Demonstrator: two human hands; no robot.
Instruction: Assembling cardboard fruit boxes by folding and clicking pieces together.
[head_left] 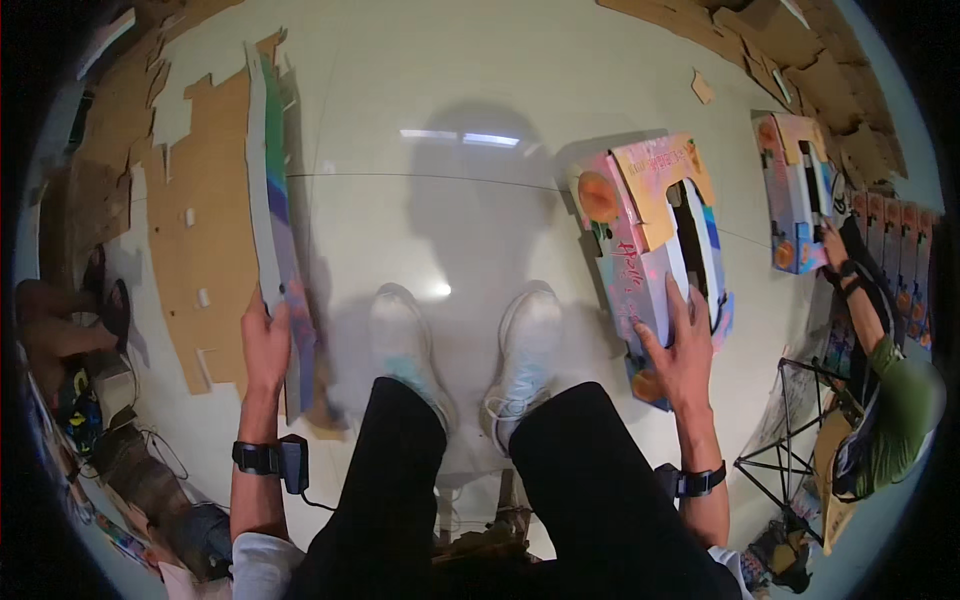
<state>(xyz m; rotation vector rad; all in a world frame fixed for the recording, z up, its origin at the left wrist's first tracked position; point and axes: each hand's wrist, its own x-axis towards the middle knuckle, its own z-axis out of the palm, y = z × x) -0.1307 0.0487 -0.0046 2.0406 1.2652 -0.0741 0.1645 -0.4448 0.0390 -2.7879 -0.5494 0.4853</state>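
Note:
My left hand grips a long flat-folded carton, green, blue and purple on its right face. The piece stands on its edge, with my thumb on its right side. At the right, my right hand holds a pink and orange fruit carton with a peach picture and a long cutout in its top. My thumb presses the carton's side, and the fingers reach along the rim of the cutout. Both cartons are at floor level, either side of my white shoes.
A torn brown cardboard sheet lies left of the folded carton. On the right, a co-worker's hand touches a similar carton. Several cartons stand in a row behind it, above a black folding frame. More cardboard lies far right.

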